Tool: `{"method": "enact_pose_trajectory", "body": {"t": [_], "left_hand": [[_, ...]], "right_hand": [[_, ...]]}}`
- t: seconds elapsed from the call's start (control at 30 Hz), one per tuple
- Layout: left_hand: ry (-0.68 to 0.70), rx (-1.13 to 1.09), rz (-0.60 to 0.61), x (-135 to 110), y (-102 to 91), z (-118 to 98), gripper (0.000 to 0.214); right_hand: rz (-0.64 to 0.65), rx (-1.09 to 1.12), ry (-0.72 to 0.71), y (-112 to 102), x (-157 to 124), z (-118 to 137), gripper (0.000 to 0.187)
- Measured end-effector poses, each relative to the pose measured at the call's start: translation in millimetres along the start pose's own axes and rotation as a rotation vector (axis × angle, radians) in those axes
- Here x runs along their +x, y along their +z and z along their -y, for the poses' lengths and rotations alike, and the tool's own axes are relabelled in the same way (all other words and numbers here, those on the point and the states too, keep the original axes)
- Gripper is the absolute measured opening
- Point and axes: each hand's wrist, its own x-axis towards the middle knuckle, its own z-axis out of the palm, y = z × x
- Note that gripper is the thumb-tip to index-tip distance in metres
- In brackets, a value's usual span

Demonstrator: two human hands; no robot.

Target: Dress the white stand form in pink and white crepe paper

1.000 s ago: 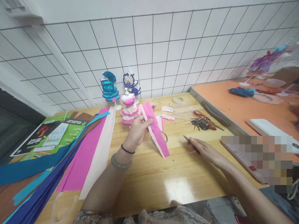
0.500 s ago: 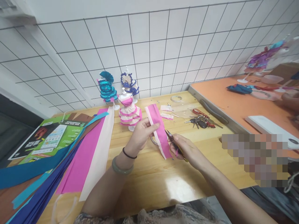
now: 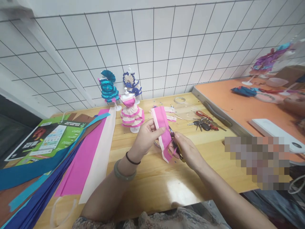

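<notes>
Between thumb and fingers, my left hand point(image 3: 150, 135) pinches a pink paper strip point(image 3: 162, 118) with a pale band along its edge. My right hand point(image 3: 188, 147) grips a pair of scissors point(image 3: 180, 152), with its fingers closed round the handles. The blades lie against the right edge of the strip, partly hidden by it. Below the blades the strip's lower end hangs bent. Just behind my left hand stands a small white dress form point(image 3: 127, 93) in a pink and cream ruffled paper dress point(image 3: 132, 113).
Long paper strips point(image 3: 88, 156) and a green leaflet point(image 3: 69, 132) cover the left side. Teal point(image 3: 108, 87) and blue-trimmed point(image 3: 130, 79) dress forms stand by the wall. Keys point(image 3: 205, 123) and a tape roll point(image 3: 179, 100) lie behind my right hand. An orange table point(image 3: 221, 95) adjoins on the right.
The scissors have moved slightly left, onto the strip's edge. The strip has shifted a little right, and its lower end now bends.
</notes>
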Motion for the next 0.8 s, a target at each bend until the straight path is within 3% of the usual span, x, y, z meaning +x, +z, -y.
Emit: {"method": "enact_pose_trajectory", "body": {"t": [0.43,0.8], "left_hand": [[0.057,0.006,-0.028,-2,8.1,2,0.026],[0.060,0.024,-0.051,-1,9.8,3,0.026]], "right_hand": [[-0.084,0.035,-0.052,9,5,2,0.040],[-0.089,0.223,0.053,12,11,-4,0.040]]}}
